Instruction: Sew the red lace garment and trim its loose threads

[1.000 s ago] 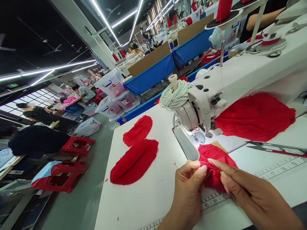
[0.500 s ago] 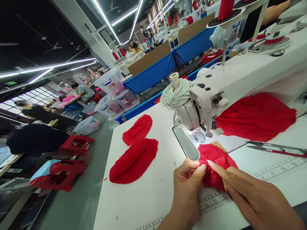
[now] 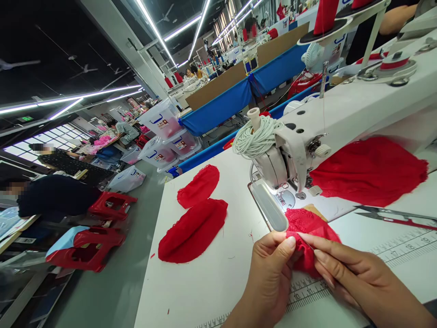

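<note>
Red lace piece (image 3: 309, 227), bunched on the white table (image 3: 211, 291) just in front of the needle end of the sewing machine (image 3: 341, 114). Your left hand (image 3: 269, 278) pinches its near edge between thumb and forefinger. Your right hand (image 3: 362, 279) grasps the same edge from the other side, fingers extended. Thread snips (image 3: 392, 216) lie to the right, and two red cut pieces (image 3: 194, 228) lie to the left.

sewing machine (image 3: 358, 105) | cord coil (image 3: 254, 136) on it | thread snips (image 3: 392, 217) on table (image 3: 205, 291) | red stool (image 3: 112, 205)
</note>
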The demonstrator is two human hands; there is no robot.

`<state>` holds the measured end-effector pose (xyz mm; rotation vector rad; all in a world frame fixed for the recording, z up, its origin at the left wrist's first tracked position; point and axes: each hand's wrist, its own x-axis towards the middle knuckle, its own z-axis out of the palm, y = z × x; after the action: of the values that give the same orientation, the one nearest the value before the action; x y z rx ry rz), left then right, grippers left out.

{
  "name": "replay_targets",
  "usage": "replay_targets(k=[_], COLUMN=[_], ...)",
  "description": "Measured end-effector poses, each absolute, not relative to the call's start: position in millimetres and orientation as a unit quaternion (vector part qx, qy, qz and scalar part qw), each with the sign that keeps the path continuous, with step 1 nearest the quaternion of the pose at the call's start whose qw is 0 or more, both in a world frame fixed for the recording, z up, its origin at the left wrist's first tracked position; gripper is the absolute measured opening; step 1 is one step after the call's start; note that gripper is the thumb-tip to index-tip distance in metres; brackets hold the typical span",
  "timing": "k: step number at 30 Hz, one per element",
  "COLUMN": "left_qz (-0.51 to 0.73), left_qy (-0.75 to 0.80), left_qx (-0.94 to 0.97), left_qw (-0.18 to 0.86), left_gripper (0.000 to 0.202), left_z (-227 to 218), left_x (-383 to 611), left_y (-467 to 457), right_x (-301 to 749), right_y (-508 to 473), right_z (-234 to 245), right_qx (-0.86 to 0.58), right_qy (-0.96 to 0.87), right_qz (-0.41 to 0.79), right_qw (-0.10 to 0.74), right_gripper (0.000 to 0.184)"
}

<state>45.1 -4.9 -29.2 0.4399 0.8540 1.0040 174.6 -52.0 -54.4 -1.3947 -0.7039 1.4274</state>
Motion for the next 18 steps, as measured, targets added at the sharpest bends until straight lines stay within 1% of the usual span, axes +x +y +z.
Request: replay_targets(k=[4,7,13,18], left_qz=[0.458,0.455,0.452,0.442], left_qy=[0.384,0.380,0.379,0.375], left_qx=[0.192,0.193,0.193,0.196], left_qw=[0.778,0.782,0.784,0.791], left_gripper=[0.024,0.024,0.023,0.024], left_z=[-26.0,-25.9,-26.3,-26.8], left_x=[44.9,44.7,44.7,43.7], left_y=[-3.4,-2.5,-2.3,-3.2], right_x=[180.7,181.8,181.1,182.3], right_y=[-48.3,-46.9,-46.7,-45.8], right_z=[-48.6,-44.8,-42.1,-42.6], right_qx=[-0.551,-0.538,-0.528,-0.554], right_qy=[-0.266,-0.251,-0.238,-0.254], right_qz=[0.639,0.658,0.669,0.645], right_qw=[0.466,0.464,0.465,0.461], right_gripper=[0.057,0.057,0.052,0.055])
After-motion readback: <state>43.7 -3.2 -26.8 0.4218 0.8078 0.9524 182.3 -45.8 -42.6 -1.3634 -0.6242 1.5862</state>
